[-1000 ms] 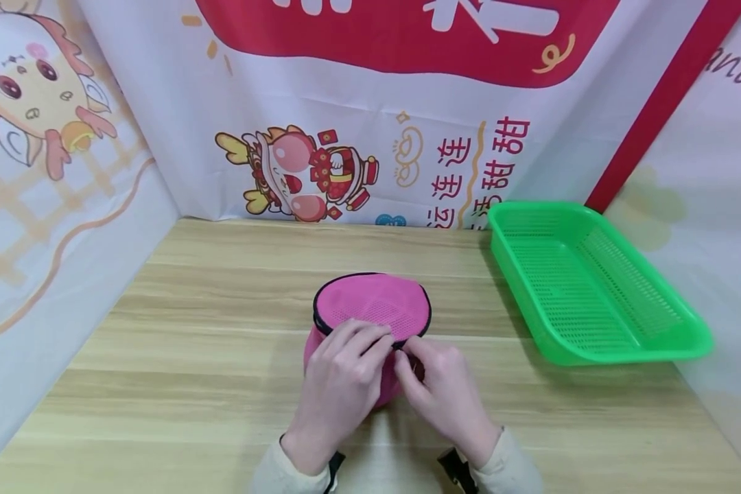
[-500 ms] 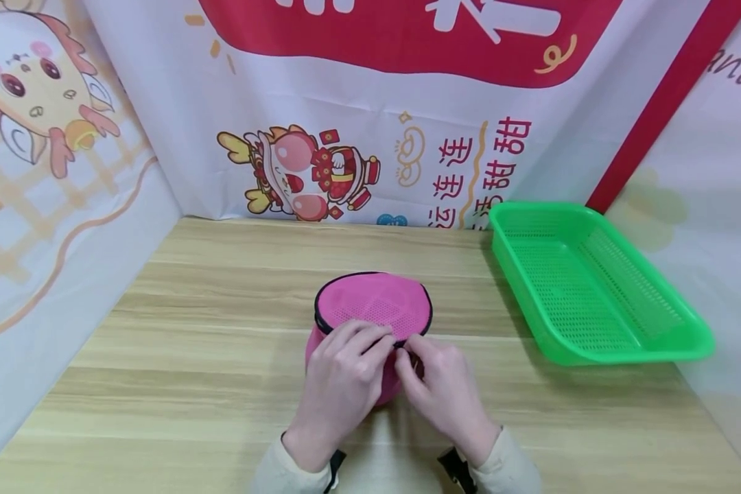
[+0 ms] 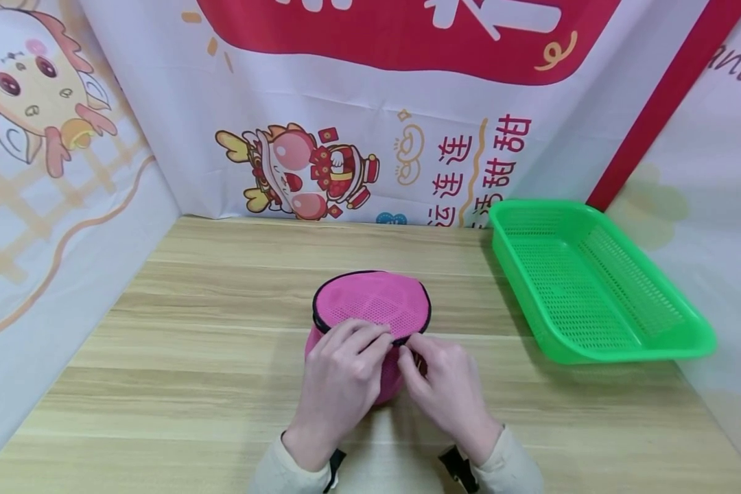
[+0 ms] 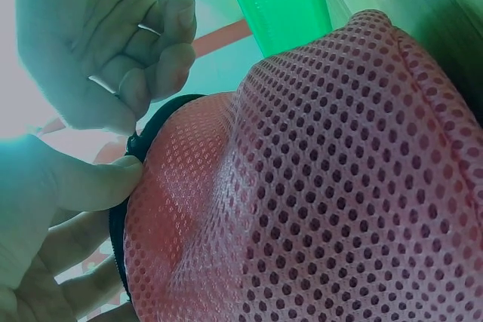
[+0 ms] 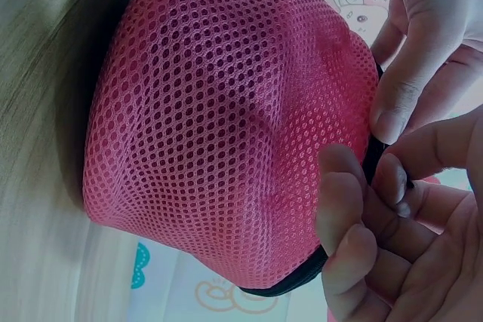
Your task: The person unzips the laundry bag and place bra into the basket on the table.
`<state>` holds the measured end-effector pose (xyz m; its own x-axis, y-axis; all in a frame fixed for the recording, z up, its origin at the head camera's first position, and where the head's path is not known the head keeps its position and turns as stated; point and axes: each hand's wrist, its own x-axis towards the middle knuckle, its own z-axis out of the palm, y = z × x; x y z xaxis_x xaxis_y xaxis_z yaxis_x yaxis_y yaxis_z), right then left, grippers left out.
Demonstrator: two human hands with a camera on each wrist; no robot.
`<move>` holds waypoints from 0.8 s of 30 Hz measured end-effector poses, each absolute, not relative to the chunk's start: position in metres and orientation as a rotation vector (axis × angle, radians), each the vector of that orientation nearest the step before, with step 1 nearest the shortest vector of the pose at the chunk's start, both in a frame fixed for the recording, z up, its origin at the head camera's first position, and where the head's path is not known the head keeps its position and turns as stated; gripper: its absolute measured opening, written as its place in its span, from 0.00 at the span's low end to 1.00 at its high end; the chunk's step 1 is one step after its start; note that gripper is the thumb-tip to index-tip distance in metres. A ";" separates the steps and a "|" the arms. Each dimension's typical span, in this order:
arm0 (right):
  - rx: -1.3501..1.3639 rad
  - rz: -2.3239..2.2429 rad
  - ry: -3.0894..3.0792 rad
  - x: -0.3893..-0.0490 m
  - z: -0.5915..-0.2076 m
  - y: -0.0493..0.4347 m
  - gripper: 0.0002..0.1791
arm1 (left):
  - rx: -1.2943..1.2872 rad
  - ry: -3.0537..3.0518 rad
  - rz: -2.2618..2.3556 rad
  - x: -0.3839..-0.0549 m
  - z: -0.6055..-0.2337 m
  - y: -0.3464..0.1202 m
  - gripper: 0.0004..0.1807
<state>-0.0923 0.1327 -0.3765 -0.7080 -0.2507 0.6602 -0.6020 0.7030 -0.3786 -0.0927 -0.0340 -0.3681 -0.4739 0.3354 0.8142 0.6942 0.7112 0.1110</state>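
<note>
A round pink mesh bag (image 3: 370, 302) stands upright on the table, with a black zipper (image 5: 290, 284) round its top edge. At the near side of that edge my left hand (image 3: 342, 384) grips the rim, its thumb (image 4: 113, 180) on the black band and its fingers over the top. Close beside it, my right hand (image 3: 447, 387) pinches a small dark zipper pull (image 5: 410, 184) between thumb and index finger. Most of the pull is hidden by the fingertips. The other right fingers (image 5: 343, 209) curl loosely next to the mesh. What the bag contains cannot be made out.
A green plastic basket (image 3: 593, 353) with perforated walls stands at the right of the wooden table (image 3: 179, 384). Printed cloth (image 3: 358, 89) hangs along the back and both sides.
The bag and my left hand stay in place. My right thumb has shifted very slightly to the right along the rim.
</note>
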 end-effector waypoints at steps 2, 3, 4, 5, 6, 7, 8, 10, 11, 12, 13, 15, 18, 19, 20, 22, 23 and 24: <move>0.648 0.792 -2.327 -0.093 -0.376 0.133 0.19 | -0.780 -2.092 -0.556 -0.093 -0.368 -0.034 0.10; 0.652 0.797 -2.325 -0.093 -0.376 0.133 0.19 | -0.780 -2.093 -0.557 -0.093 -0.368 -0.034 0.10; 0.658 0.800 -2.322 -0.093 -0.375 0.133 0.19 | -0.781 -2.093 -0.557 -0.093 -0.368 -0.035 0.10; 0.659 0.805 -2.319 -0.093 -0.375 0.134 0.20 | -0.778 -2.094 -0.558 -0.093 -0.368 -0.035 0.10; 0.662 0.817 -2.317 -0.093 -0.375 0.134 0.20 | -0.775 -2.093 -0.561 -0.093 -0.368 -0.035 0.10; 0.662 0.830 -2.315 -0.093 -0.374 0.135 0.19 | -0.770 -2.092 -0.565 -0.093 -0.368 -0.035 0.10; 0.659 0.844 -2.314 -0.094 -0.374 0.135 0.19 | -0.764 -2.091 -0.567 -0.093 -0.368 -0.036 0.10; 0.644 0.864 -2.316 -0.095 -0.374 0.137 0.19 | -0.751 -2.091 -0.576 -0.093 -0.368 -0.037 0.09; 0.635 0.874 -2.320 -0.095 -0.374 0.138 0.18 | -0.746 -2.091 -0.581 -0.093 -0.367 -0.037 0.09; 0.631 0.884 -2.322 -0.096 -0.374 0.139 0.18 | -0.742 -2.090 -0.585 -0.093 -0.367 -0.037 0.09; 0.626 0.888 -2.327 -0.096 -0.374 0.140 0.18 | -0.738 -2.091 -0.589 -0.093 -0.367 -0.037 0.09; 0.623 0.899 -2.341 -0.097 -0.375 0.141 0.18 | -0.733 -2.094 -0.595 -0.093 -0.367 -0.037 0.08; 0.632 0.927 -2.359 -0.097 -0.376 0.142 0.16 | -0.725 -2.101 -0.604 -0.092 -0.367 -0.037 0.08; 0.637 0.933 -2.361 -0.097 -0.376 0.142 0.15 | -0.723 -2.105 -0.604 -0.092 -0.367 -0.036 0.08; 0.643 0.939 -2.360 -0.097 -0.376 0.142 0.15 | -0.724 -2.109 -0.603 -0.091 -0.367 -0.036 0.08; 0.657 0.950 -2.354 -0.097 -0.376 0.141 0.15 | -0.739 -2.114 -0.602 -0.091 -0.366 -0.036 0.08; 0.667 0.952 -2.347 -0.097 -0.376 0.141 0.15 | -0.751 -2.116 -0.599 -0.091 -0.366 -0.035 0.08; 0.678 0.953 -2.337 -0.097 -0.376 0.140 0.15 | -0.764 -2.116 -0.592 -0.091 -0.366 -0.035 0.09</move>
